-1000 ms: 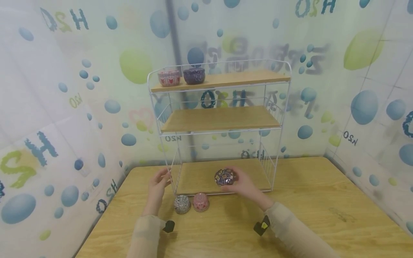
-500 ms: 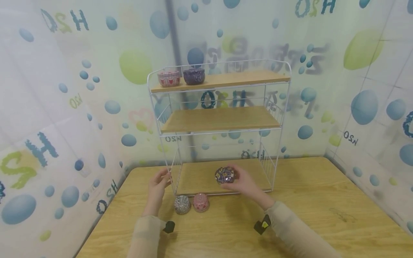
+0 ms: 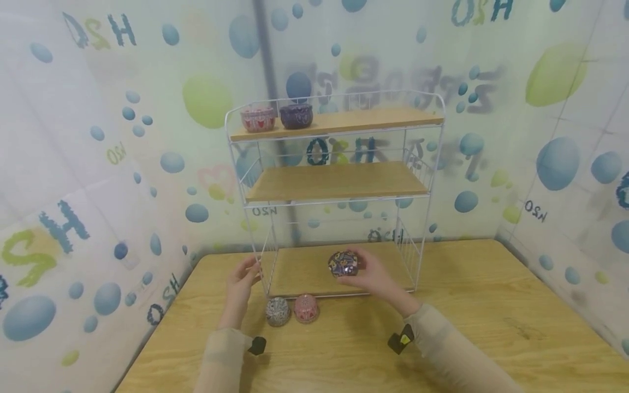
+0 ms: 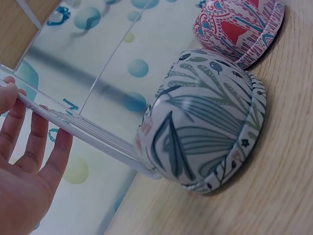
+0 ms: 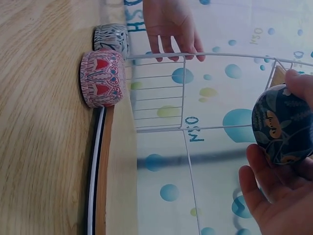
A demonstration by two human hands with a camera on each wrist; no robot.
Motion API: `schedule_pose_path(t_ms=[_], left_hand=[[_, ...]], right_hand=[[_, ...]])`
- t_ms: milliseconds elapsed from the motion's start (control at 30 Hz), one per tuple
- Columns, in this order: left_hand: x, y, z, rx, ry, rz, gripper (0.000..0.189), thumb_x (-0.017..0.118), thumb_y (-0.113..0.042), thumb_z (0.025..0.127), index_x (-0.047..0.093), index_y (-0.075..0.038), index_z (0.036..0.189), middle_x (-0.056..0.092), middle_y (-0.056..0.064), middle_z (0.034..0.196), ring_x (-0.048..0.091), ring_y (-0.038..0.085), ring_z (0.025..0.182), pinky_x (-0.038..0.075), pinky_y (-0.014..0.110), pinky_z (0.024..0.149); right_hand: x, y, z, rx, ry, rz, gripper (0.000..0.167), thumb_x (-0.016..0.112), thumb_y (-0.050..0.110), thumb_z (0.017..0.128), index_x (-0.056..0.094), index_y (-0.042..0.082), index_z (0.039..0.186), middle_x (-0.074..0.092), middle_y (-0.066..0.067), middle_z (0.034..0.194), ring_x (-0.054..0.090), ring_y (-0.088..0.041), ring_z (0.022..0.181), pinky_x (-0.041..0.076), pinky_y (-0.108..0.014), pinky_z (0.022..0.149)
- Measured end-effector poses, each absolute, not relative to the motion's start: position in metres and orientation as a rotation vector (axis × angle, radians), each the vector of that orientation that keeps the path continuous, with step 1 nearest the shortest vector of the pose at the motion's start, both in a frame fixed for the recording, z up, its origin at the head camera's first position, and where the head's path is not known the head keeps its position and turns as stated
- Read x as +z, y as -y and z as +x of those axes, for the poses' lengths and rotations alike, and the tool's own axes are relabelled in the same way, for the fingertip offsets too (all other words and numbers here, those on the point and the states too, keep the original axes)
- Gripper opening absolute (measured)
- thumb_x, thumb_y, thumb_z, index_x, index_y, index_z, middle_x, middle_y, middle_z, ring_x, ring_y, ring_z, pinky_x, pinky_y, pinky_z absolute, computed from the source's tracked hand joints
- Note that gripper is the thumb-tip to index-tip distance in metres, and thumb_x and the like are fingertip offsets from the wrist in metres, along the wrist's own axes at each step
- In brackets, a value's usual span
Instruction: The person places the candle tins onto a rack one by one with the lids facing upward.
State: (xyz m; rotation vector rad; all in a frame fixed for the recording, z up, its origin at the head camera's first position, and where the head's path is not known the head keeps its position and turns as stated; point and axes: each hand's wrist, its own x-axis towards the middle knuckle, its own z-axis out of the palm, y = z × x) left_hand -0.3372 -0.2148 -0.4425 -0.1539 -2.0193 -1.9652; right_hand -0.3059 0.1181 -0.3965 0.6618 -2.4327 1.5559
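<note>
My right hand (image 3: 371, 271) grips a round dark blue patterned tin (image 3: 342, 264), thumb and fingers on opposite sides. It appears just in front of or over the bottom shelf in the head view. The right wrist view shows flowers on the tin (image 5: 281, 125). At the rack's front left post, my left hand (image 3: 241, 284) holds the white wire (image 4: 83, 128) between thumb and fingers. Two more small tins stand on the table before the rack: a grey-white leaf-patterned tin (image 3: 277, 311) and a pink-red patterned tin (image 3: 306, 308).
The white wire rack has three wooden levels: top (image 3: 363, 117), middle (image 3: 339, 181) and bottom (image 3: 300, 267). A pink tin (image 3: 257, 119) and a dark purple tin (image 3: 296, 115) sit at the top left. The wooden table (image 3: 491, 327) extends right; patterned walls (image 3: 147, 218) surround it.
My right hand has lifted the dark blue tin slightly and shifted it a touch to the right. The left hand stays on the rack post, and the other tins have not moved.
</note>
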Motion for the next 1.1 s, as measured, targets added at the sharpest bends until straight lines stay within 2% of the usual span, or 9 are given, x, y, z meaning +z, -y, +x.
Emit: schedule_pose_path(t_ms=[267,467,667,933,1100], left_hand=[[-0.429,0.212,-0.326,-2.001,2.016,-0.166,0.03,0.055,-0.006,0.099,0.054,0.008,0.125,0.063,-0.009,0.102,0.061,0.009,0.094,0.053,0.029,0.09],[-0.418,0.207,-0.316,-1.992,2.03,-0.172,0.029,0.055,-0.007,0.099,0.055,0.008,0.124,0.063,-0.011,0.102,0.06,0.007,0.094,0.053,0.031,0.092],[-0.422,0.207,-0.321,-2.012,2.007,-0.163,0.032,0.055,-0.004,0.098,0.052,0.011,0.127,0.063,-0.012,0.102,0.06,0.009,0.094,0.053,0.032,0.093],[-0.441,0.215,-0.338,-1.999,2.019,-0.145,0.035,0.057,-0.013,0.099,0.054,0.005,0.128,0.063,-0.01,0.108,0.06,0.009,0.098,0.053,0.027,0.09],[-0.432,0.212,-0.329,-1.986,2.035,-0.16,0.035,0.057,-0.013,0.099,0.053,0.006,0.128,0.063,-0.009,0.109,0.06,0.01,0.099,0.053,0.029,0.092]], right_hand=[[-0.39,-0.121,-0.306,1.559,2.402,0.714,0.071,0.086,0.022,0.072,0.052,0.001,0.131,0.061,-0.015,0.119,0.061,-0.03,0.1,0.056,-0.04,0.084],[-0.384,-0.125,-0.307,1.583,2.399,0.742,0.066,0.085,0.024,0.074,0.054,0.006,0.13,0.062,-0.012,0.117,0.061,-0.028,0.101,0.055,-0.038,0.084],[-0.376,-0.128,-0.308,1.603,2.401,0.749,0.066,0.085,0.023,0.074,0.054,0.009,0.13,0.061,-0.011,0.117,0.06,-0.029,0.102,0.056,-0.038,0.083],[-0.368,-0.128,-0.312,1.565,2.363,0.777,0.068,0.085,0.019,0.073,0.053,0.007,0.131,0.06,-0.013,0.119,0.06,-0.031,0.099,0.057,-0.038,0.08],[-0.365,-0.128,-0.313,1.577,2.349,0.791,0.066,0.085,0.019,0.072,0.054,0.008,0.13,0.061,-0.012,0.116,0.06,-0.029,0.097,0.057,-0.037,0.076]])
